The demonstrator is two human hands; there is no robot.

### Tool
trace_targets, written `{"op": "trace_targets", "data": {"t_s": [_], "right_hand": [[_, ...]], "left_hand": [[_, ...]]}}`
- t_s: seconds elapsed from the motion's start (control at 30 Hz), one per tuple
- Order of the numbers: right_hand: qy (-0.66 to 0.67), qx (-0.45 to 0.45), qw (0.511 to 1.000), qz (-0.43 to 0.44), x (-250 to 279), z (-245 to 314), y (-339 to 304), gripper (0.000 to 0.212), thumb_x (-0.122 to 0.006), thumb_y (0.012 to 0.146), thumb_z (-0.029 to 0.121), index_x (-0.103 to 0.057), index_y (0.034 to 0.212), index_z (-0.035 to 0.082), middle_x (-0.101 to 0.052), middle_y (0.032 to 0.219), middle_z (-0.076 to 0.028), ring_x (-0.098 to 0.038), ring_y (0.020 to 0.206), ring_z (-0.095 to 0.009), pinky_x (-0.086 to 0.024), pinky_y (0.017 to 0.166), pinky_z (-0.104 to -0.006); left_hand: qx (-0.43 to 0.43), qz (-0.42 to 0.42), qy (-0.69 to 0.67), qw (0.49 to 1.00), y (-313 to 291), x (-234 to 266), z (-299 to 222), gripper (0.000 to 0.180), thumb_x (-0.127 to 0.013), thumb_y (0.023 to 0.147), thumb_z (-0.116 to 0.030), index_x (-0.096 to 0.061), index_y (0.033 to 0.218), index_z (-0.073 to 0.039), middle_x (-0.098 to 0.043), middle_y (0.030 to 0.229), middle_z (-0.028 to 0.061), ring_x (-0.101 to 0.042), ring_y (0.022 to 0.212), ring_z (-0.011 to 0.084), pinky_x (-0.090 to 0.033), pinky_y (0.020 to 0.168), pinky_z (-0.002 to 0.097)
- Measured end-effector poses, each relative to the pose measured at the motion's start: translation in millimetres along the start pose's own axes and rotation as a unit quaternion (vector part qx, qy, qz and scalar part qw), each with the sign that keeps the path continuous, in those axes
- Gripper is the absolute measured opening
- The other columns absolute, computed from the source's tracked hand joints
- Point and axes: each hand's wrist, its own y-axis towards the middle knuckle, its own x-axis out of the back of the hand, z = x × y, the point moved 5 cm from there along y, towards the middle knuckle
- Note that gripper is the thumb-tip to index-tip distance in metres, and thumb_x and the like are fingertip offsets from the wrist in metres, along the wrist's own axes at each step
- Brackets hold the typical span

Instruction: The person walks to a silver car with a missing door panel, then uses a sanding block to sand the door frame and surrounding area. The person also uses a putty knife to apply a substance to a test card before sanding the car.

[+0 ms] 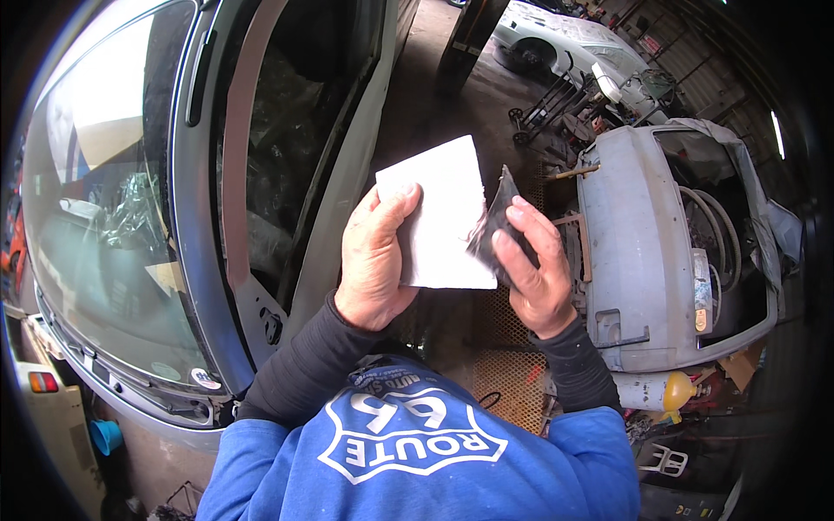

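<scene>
In front of my chest, my left hand [372,260] is closed on a white, flat, roughly rectangular sheet [447,204], the thumb lying over its left edge. My right hand [540,273] pinches a thin, dark grey sheet [497,213] that looks like sandpaper, its corner pointing up. This dark piece meets the right side of the white sheet, where the edge looks rough and wrinkled. Whether the two are one piece or separate I cannot tell. The fingers of my left hand behind the white sheet are hidden.
At my left stands a vehicle with a large windscreen [113,226] and an open door frame [248,148]. To the right are a grey vehicle body shell [643,252] and a yellow-ended cylinder [678,391]. Farther off are a dark post [469,43] and a white car [565,39].
</scene>
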Motion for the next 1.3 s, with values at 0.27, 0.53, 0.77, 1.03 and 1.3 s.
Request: {"op": "trace_targets", "data": {"t_s": [0.27,0.53,0.77,1.03,1.3], "right_hand": [[0.530,-0.474,0.695,-0.109,11,-49,-28,0.041,-0.057,0.092,0.004,-0.056,0.133,-0.002,-0.069,0.108,-0.015,-0.071,0.093,-0.025,-0.061,0.085,-0.0379],[0.744,-0.511,0.407,-0.139,-37,-18,-44,0.041,-0.058,0.087,0.006,-0.055,0.127,-0.002,-0.069,0.116,-0.018,-0.072,0.099,-0.030,-0.061,0.088,-0.0461],[0.570,-0.565,0.571,-0.172,-33,-67,-57,0.022,-0.061,0.088,0.014,-0.057,0.108,0.005,-0.068,0.092,-0.011,-0.069,0.060,-0.019,-0.050,0.034,-0.0275],[0.497,-0.524,0.665,-0.191,-15,-90,-65,0.028,-0.061,0.094,0.012,-0.056,0.120,0.005,-0.067,0.098,-0.009,-0.071,0.070,-0.020,-0.057,0.042,-0.0331],[0.279,-0.289,0.903,-0.152,-33,-18,-69,0.060,-0.056,0.101,0.007,-0.025,0.152,-0.004,-0.052,0.133,-0.029,-0.067,0.097,-0.032,-0.063,0.072,-0.0395]], "left_hand": [[-0.113,-0.018,-0.003,0.993,19,21,-20,0.038,-0.063,0.100,-0.027,-0.052,0.129,-0.004,-0.066,0.121,0.0101,-0.068,0.107,0.0199,-0.056,0.094,0.0374],[-0.127,-0.065,-0.017,0.990,41,24,20,0.039,-0.070,0.095,-0.024,-0.053,0.123,-0.003,-0.068,0.114,0.0110,-0.070,0.098,0.0202,-0.058,0.088,0.0364],[-0.086,-0.043,0.021,0.995,35,24,28,0.040,-0.072,0.093,-0.023,-0.054,0.122,-0.001,-0.068,0.111,0.0125,-0.071,0.097,0.0205,-0.059,0.087,0.0366],[-0.072,-0.022,0.007,0.997,39,36,30,0.034,-0.066,0.096,-0.019,-0.055,0.122,0.000,-0.069,0.111,0.0129,-0.071,0.097,0.0215,-0.058,0.089,0.0362],[-0.031,-0.202,-0.035,0.978,36,67,58,0.018,-0.057,0.100,-0.012,-0.056,0.115,-0.002,-0.069,0.106,0.0098,-0.068,0.093,0.0185,-0.056,0.087,0.0351]]}}
